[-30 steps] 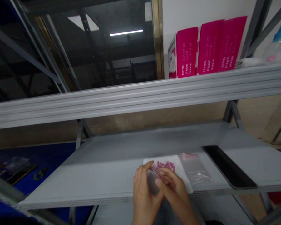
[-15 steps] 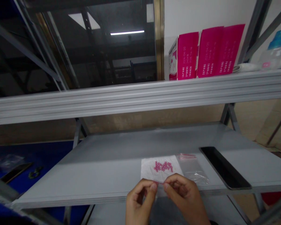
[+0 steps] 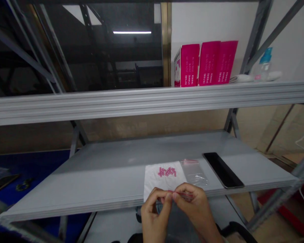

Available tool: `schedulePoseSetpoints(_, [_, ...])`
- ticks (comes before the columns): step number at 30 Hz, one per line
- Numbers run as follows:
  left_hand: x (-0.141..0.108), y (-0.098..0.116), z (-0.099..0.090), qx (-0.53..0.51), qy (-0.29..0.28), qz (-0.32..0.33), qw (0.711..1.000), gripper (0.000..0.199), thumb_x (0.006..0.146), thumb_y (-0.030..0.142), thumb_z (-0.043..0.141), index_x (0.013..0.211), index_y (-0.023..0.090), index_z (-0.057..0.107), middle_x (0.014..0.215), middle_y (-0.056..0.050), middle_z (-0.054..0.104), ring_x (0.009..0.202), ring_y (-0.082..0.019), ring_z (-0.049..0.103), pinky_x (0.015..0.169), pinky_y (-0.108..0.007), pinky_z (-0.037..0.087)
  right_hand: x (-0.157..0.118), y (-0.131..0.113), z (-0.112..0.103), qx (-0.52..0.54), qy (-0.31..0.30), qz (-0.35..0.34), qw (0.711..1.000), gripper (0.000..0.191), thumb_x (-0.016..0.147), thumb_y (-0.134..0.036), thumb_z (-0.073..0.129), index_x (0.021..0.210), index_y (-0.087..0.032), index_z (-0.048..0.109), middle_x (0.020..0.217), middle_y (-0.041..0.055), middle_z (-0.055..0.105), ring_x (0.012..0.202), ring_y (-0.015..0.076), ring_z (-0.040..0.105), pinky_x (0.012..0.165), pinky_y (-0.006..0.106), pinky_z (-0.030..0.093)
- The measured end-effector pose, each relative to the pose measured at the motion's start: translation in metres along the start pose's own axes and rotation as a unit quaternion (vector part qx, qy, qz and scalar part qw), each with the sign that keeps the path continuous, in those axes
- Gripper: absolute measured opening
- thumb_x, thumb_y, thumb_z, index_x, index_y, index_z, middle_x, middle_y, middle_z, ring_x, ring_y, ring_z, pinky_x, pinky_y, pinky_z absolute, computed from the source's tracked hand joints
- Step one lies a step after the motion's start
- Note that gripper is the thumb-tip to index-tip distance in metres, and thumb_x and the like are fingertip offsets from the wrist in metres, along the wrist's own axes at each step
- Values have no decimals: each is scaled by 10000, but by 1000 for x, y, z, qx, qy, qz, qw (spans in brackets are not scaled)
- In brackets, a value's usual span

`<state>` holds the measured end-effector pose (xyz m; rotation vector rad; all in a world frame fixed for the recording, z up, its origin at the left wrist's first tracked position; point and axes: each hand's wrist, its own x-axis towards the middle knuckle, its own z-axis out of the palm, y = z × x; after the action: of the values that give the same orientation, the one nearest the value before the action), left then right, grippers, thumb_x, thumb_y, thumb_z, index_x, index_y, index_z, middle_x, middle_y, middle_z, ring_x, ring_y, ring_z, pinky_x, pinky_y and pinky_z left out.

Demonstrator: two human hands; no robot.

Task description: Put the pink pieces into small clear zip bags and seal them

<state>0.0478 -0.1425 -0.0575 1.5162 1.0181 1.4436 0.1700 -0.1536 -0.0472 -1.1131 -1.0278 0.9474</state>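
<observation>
Just in front of the shelf edge, my left hand (image 3: 155,213) and my right hand (image 3: 195,208) meet, thumbs and forefingers pinched close together. Both hold a thin red cord (image 3: 186,194); part of it shows across the right fingers, and the rest is hidden in the grip. Beyond the fingertips, small pink beads (image 3: 167,172) lie grouped on a white tissue (image 3: 151,180). Next to the tissue, to its right, is a clear zip bag (image 3: 195,174) with a red-striped seal.
A black phone (image 3: 223,169) lies on the grey shelf (image 3: 111,175) at the right. Pink boxes (image 3: 210,64) and a spray bottle (image 3: 265,65) stand on the upper shelf. At the far left, a beaded bracelet (image 3: 24,185) and another phone (image 3: 3,184) rest on a blue surface.
My hands have come closer together, so the short stretch of cord between the fingertips has nearly closed up. More red cord shows across my right fingers. The camera view has shifted right.
</observation>
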Motion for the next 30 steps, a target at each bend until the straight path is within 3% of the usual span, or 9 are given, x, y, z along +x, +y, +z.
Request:
schedulePoseSetpoints(8, [-2, 14, 26, -17, -7, 9, 1000, 201, 816, 311, 639, 662, 185, 669, 641, -17, 656, 648, -173, 591, 628, -245, 462, -8, -18, -34, -19, 39, 11, 999, 245, 618, -385, 796, 563, -176, 680, 475, -11, 590, 460, 122, 515, 465, 230, 432])
schedulePoseSetpoints(12, [13, 21, 39, -21, 2, 14, 1000, 180, 799, 315, 638, 689, 182, 690, 671, -21, 679, 676, -172, 605, 658, -253, 472, 3, -29, -54, -40, 49, -8, 998, 263, 612, -425, 796, 612, -178, 704, 532, 12, 639, 513, 154, 571, 511, 261, 471])
schedulePoseSetpoints(18, [73, 18, 59, 11, -34, -11, 999, 223, 821, 339, 599, 766, 148, 700, 647, -20, 679, 600, -147, 606, 572, -233, 465, 58, -47, -79, -127, 39, -59, 989, 285, 663, -444, 739, 632, -163, 702, 558, 21, 633, 543, 144, 539, 529, 262, 431])
schedulePoseSetpoints(23, [131, -1, 73, 85, -96, -30, 991, 172, 889, 257, 605, 839, 116, 690, 681, -17, 685, 624, -137, 642, 593, -246, 507, 122, -37, -88, -162, 11, -58, 985, 354, 646, -498, 686, 645, -145, 701, 586, 50, 659, 512, 131, 510, 498, 256, 399])
schedulePoseSetpoints(26, [145, -15, 74, 153, -143, -37, 977, 167, 928, 288, 610, 917, 128, 659, 837, -15, 691, 704, -138, 660, 666, -304, 555, 139, -25, -93, -205, -15, -54, 977, 313, 668, -450, 659, 561, -155, 668, 501, 25, 616, 454, 123, 477, 465, 249, 363])
schedulePoseSetpoints(30, [145, -28, 70, 228, -200, -31, 952, 198, 938, 313, 603, 1015, 135, 642, 950, -34, 684, 761, -151, 668, 686, -325, 572, 138, -13, -102, -268, -28, -59, 961, 255, 678, -364, 652, 524, -162, 658, 447, 8, 585, 441, 139, 482, 461, 252, 342])
